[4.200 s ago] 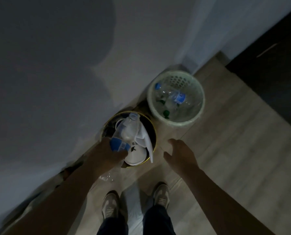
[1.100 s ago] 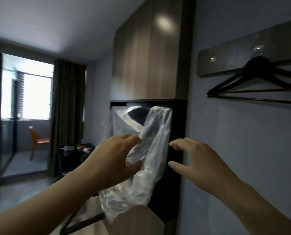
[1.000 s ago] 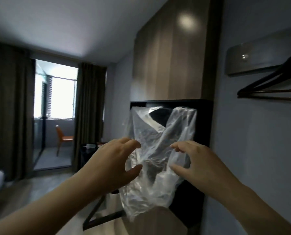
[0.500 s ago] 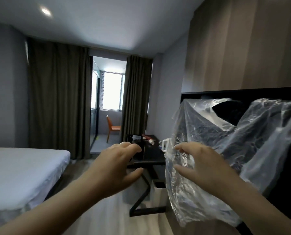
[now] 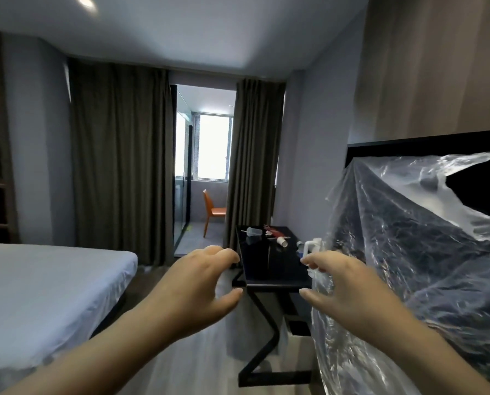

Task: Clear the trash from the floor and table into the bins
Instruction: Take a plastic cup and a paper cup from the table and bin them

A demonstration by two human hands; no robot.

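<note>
Left hand: fingers loosely curled, holding nothing. Right hand: thumb and fingers pinch the left edge of a clear plastic bag, which spreads out to the right.

Beyond the hands: black table. Toward its far edge are a clear cup on its side, a red wrapper and a paper cup.

Bed at left.

Black table bears clear cup, paper cup.
</note>
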